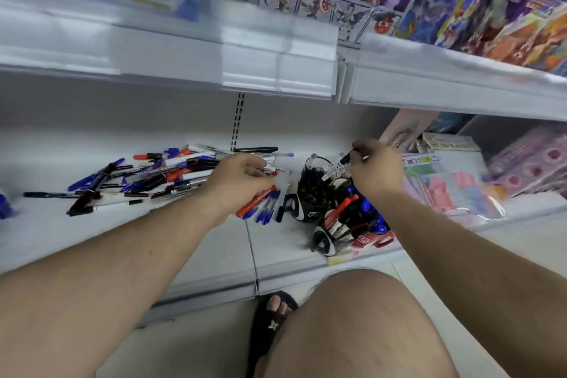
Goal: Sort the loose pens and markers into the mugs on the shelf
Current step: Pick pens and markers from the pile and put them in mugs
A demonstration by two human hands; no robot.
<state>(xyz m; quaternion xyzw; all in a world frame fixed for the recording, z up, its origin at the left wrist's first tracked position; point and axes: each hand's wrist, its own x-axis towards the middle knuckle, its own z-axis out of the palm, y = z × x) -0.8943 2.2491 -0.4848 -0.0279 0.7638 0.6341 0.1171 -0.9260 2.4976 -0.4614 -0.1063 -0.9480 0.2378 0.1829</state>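
White shop shelving fills my head view: an upper shelf (276, 70) edged with a clear strip carries bright comic-style boxes (460, 9), and below it runs the lower shelf (92, 239) where the work sits.

On that lower shelf I see a loose pile of pens and markers (147, 176), blue, red, black and white, spread across its left half. Near its front lies a small row of red and blue pens (264, 205), just beside the mugs.

I count 3 mugs close together right of centre. The black mug (316, 190) stands furthest back, packed with black-capped pens. The blue mug (371, 212) is partly hidden under my right forearm and filled with blue caps. The red mug (343, 227) sits nearest the shelf edge and holds red pens.

My left hand (242, 181) is curled, fingers gripping a thin pen with a red tip (268, 169) at the right edge of the pile. My right hand (377, 169) pinches a black-capped marker (337, 166) by its cap end, tilted with its clear barrel pointing down at the black mug.

Pastel stationery packs (460, 190) lie on the shelf to the right. My bare knee (352, 331) and a black sandal (270, 319) show at the bottom.
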